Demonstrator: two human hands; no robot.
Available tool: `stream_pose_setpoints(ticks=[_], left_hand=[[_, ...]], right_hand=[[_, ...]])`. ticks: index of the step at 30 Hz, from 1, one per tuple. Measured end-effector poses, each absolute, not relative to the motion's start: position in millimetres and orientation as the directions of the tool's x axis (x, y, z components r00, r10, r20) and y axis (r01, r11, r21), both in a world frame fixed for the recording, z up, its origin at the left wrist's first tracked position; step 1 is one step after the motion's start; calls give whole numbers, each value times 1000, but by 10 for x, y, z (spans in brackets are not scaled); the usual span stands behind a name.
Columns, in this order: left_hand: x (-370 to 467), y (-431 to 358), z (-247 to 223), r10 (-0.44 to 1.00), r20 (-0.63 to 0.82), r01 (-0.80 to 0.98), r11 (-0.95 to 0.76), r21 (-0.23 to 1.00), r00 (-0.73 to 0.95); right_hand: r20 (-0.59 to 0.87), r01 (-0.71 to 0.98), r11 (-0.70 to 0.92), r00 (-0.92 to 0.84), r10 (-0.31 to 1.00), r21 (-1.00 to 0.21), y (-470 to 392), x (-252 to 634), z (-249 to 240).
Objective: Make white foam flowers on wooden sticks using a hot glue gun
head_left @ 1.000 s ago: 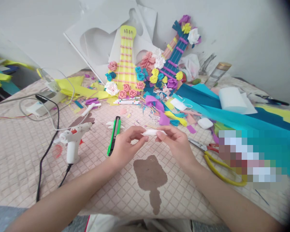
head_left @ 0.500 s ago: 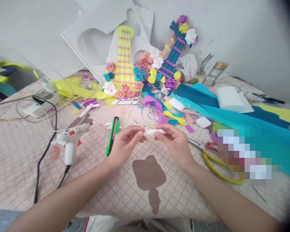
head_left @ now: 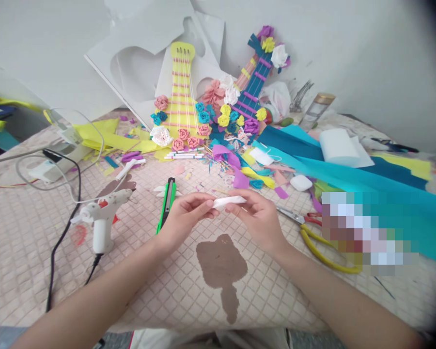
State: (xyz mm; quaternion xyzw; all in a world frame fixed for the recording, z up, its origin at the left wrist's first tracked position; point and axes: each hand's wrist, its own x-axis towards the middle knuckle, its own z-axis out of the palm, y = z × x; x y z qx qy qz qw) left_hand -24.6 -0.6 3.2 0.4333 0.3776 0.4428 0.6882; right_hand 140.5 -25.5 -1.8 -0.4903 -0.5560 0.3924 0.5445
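Observation:
A small strip of white paper (head_left: 229, 201), folded or rolled narrow, is held level above the table between both hands. My left hand (head_left: 191, 213) pinches its left end between thumb and fingers. At the other end, my right hand (head_left: 258, 215) is closed on the strip in a similar pinch. Just beyond my left wrist lies a green and black utility knife (head_left: 166, 203). Pliers with yellow and red handles (head_left: 312, 242) rest to the right of my right hand. Both hands' lower fingers are partly hidden.
A white glue gun (head_left: 103, 218) with a black cord stands at left, near a white power strip (head_left: 51, 165). Behind are a yellow paper guitar (head_left: 181, 92) and a blue one (head_left: 252, 89) with paper flowers. Teal paper (head_left: 366, 189) and a white roll (head_left: 339, 148) lie at right.
The view has shifted slightly, so the scene sits a little further left. Both hands keep hold of the white paper strip, which now tilts slightly, its right end higher.

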Motion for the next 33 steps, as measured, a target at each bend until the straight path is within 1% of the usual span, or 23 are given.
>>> stream_pose_setpoints(ticks=[4,7,9,12,17,21,26,30,33], left_hand=[[-259,-20,51,942,-112,-268,202,942,316],[-277,-33,68,954,-23,-220,93,971,299],[-282,-41,70,948,30,-196,35,980,318],[-275,-48,56,933,70,-206,4,979,352],[-257,-48,20,926,137,-218,-62,974,350],[-256,-52,24,928,148,-205,-80,976,343],[-265,-57,56,930,146,-185,-87,979,337],[-268,-43,47,955,90,-172,-42,984,284],[-273,-28,30,965,26,-218,33,975,262]], right_hand=[[208,110,199,73,975,-974,-254,1403,-23],[185,104,177,75,980,-979,-254,1402,-28],[168,90,162,69,983,-983,-255,1402,-29],[155,85,149,60,986,-985,-258,1402,-25],[133,78,129,54,990,-989,-265,1393,-20],[130,64,127,54,990,-990,-267,1390,-33],[150,114,144,48,987,-983,-261,1401,-54],[185,119,179,33,982,-977,-253,1400,-56],[187,97,183,39,982,-978,-249,1395,-52]])
